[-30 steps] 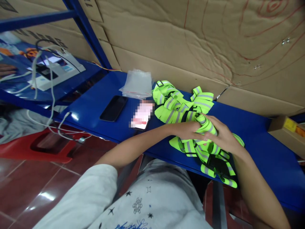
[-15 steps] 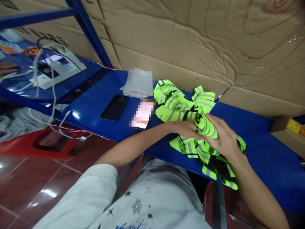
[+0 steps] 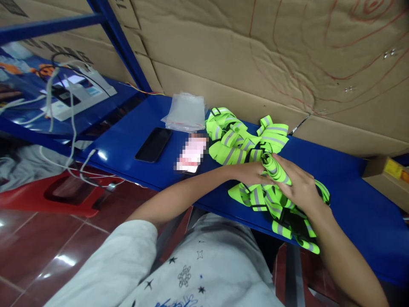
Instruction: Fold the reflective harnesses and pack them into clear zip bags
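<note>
A rolled-up fluorescent yellow-green reflective strap (image 3: 277, 169) with a grey stripe is held between my hands above the table. My right hand (image 3: 300, 183) wraps round it from the right, fingers closed over its far side. From the left, my left hand (image 3: 252, 174) grips the roll's near end; its fingertips are partly hidden behind the roll. More reflective straps (image 3: 234, 143) lie in a loose heap beyond my left hand, some with black buckles. Another tangle of straps (image 3: 268, 200) spreads under my hands and hangs towards the table's front edge.
On the blue table (image 3: 351, 213) lie a dark phone (image 3: 153, 145), a phone with a blurred lit screen (image 3: 192, 153) and clear plastic bags (image 3: 185, 111). A cardboard box (image 3: 383, 181) stands at right. Cables and a power strip (image 3: 86, 98) are at left, above a red stool (image 3: 51, 196).
The roll of strap has tilted slightly and looks a little tighter, with my right fingers shifted over it. The rest of the table stays as it was.
</note>
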The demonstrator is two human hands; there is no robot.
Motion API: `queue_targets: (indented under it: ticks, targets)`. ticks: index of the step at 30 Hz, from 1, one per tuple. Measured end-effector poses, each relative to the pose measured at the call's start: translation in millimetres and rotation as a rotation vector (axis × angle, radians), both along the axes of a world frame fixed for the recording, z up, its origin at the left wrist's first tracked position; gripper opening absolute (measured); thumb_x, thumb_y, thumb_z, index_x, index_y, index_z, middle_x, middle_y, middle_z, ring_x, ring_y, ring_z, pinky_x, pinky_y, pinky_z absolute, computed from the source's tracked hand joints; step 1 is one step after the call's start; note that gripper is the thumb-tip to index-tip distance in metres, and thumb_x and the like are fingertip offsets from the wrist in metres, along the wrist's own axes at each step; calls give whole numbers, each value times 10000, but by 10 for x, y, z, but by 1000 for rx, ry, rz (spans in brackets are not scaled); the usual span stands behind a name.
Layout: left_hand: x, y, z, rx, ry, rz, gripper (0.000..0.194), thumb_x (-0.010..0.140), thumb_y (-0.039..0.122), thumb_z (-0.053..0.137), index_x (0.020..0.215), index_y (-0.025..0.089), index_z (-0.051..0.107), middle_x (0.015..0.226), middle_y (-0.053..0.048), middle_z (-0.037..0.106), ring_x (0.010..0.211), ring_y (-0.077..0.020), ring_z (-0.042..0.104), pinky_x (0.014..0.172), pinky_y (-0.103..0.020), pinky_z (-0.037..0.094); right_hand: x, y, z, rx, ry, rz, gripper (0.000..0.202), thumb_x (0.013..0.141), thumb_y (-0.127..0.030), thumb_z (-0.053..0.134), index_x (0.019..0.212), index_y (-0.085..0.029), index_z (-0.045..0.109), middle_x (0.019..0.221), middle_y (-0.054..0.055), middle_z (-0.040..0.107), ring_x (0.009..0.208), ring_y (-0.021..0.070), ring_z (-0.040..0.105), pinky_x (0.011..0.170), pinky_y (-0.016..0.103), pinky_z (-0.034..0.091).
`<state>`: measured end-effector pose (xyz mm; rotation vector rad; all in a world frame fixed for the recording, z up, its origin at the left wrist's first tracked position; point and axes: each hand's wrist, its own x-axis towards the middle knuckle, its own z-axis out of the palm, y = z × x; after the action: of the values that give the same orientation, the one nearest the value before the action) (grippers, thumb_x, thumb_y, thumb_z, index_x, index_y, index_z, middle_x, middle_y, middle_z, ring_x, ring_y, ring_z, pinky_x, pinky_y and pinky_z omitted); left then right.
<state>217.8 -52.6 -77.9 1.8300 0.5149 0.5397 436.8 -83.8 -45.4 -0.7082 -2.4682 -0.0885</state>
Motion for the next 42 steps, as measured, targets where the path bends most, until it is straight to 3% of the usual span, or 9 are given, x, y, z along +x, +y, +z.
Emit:
queue_targets:
  ticks: [3,8,15,22,27,32,36,39,42]
  targets:
    - [5,-3,-8,24,-3,1,246,999,268,645,1197,138,711,1246,-86,746,1227,-244,656,1132,-361,468,-14,23,-8,5,22,-22,729,992,-282,699,1654,-237,396,1492,100,643,1321,282,676,1122,380,571]
    - [-18,-30,27,105,-61,-10,344,1036,303,602,1331,132,641,1449,-132,653,1348,-256,601,1165,-362,444,-40,31,-6,-22,42,-66,704,957,-408,754,1584,-217,497,1429,113,686,1261,293,712,1091,375,589]
    - [-37,-29,44,107,-3,1,376,1033,394,599,1287,125,663,1313,-124,718,1244,-269,651,1148,-391,455,-46,27,29,-75,76,-45,701,985,-545,667,1567,-190,505,1441,156,665,1307,331,675,1121,444,562]
    - [-48,-42,131,104,-6,3,310,1010,287,620,1275,134,668,1398,-128,679,1313,-259,617,1178,-395,438,-78,31,59,-142,77,-63,737,939,-531,736,1564,-218,504,1429,144,668,1293,332,678,1109,451,573]
    - [-129,-36,242,62,-80,48,319,961,275,671,1238,116,679,1371,-124,698,1311,-268,632,1172,-392,453,-154,-8,118,-170,154,-90,668,978,-454,702,1577,-244,495,1538,155,572,1418,346,579,1161,491,528]
    - [-156,-33,264,-119,-69,34,334,859,289,771,1154,142,719,1257,-89,744,1243,-274,672,1136,-416,483,-144,-37,64,-19,196,-51,699,1009,-450,643,1644,-281,403,1522,148,586,1393,368,590,1145,538,535]
    - [-125,-46,235,-213,-125,-1,465,797,382,833,1193,167,717,1291,-83,729,1339,-288,617,1187,-434,446,-98,-55,47,145,196,-85,761,1007,-492,609,1686,-339,301,1570,132,538,1383,425,582,1126,619,530]
    - [-111,-86,264,-188,-148,42,497,798,373,834,1233,168,707,1355,-102,702,1408,-306,568,1221,-446,416,-110,-32,179,180,162,-111,788,997,-464,619,1695,-371,264,1590,120,517,1392,432,573,1137,624,525]
    - [-125,-109,342,-179,-192,124,498,850,367,809,1288,162,691,1384,-106,693,1375,-313,600,1203,-443,438,-168,48,484,208,87,-61,759,1015,-448,585,1698,-306,284,1592,148,510,1424,411,549,1187,594,490]
